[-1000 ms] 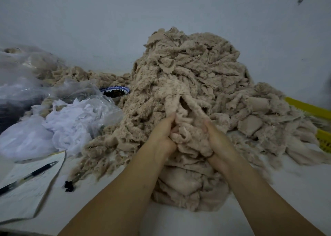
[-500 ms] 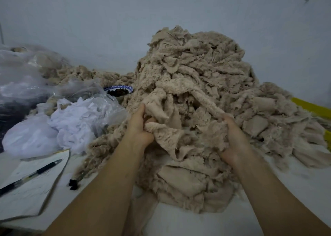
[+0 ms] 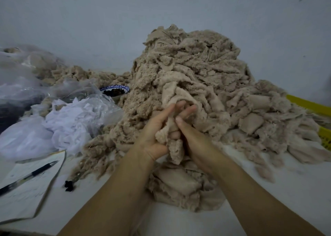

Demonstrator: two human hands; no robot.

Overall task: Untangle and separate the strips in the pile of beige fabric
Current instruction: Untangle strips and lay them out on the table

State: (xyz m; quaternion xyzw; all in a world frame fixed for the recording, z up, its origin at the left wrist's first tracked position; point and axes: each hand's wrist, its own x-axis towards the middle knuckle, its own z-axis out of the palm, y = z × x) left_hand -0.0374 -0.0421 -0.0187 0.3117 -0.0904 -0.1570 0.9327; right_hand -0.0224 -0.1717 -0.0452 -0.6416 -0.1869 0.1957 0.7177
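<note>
On a white table (image 3: 268,200) by a grey wall (image 3: 89,20), both hands' grip clamps one beige strip (image 3: 172,140).

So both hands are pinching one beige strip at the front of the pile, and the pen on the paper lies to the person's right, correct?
Not quite. The head view shows the pen on the paper to the person's left. The rest holds: left hand and right hand pinch one beige strip at the pile's front.

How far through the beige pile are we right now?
Early on, by the look of it. The big beige pile is still one tall tangled heap. In hand: the left hand and right hand together grip one strip at its front. A lower beige heap lies behind the plastic bags; whether it is sorted is unclear.
</note>
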